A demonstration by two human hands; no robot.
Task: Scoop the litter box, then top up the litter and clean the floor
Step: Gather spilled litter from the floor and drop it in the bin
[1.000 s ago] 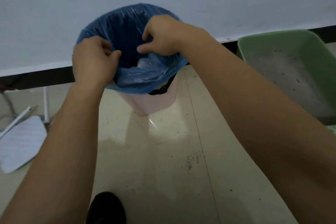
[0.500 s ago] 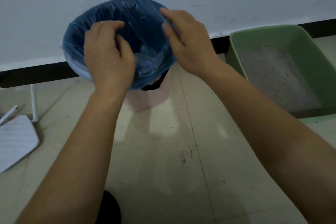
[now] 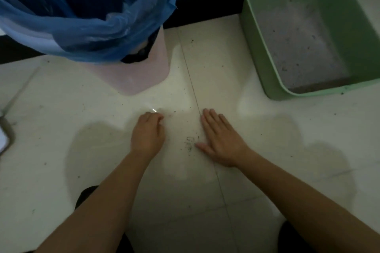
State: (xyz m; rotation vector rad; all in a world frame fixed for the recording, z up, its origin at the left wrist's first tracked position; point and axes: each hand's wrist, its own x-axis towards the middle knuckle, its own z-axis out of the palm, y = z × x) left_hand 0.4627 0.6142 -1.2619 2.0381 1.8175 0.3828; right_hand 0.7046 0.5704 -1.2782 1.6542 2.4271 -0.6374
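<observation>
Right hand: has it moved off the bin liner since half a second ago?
Yes. The right hand has left the blue liner on the pink bin and come down toward the person; it lies flat on the floor beside the litter grains.

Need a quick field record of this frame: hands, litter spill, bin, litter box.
left hand: on floor, fingers curled, nothing seen in it
right hand: flat on floor, fingers straight
spilled litter: small pile between the hands, near right thumb
bin: pink, blue bag over its rim, upper left
litter box: green, upper right, grey litter inside
floor: loose grains scattered
</observation>
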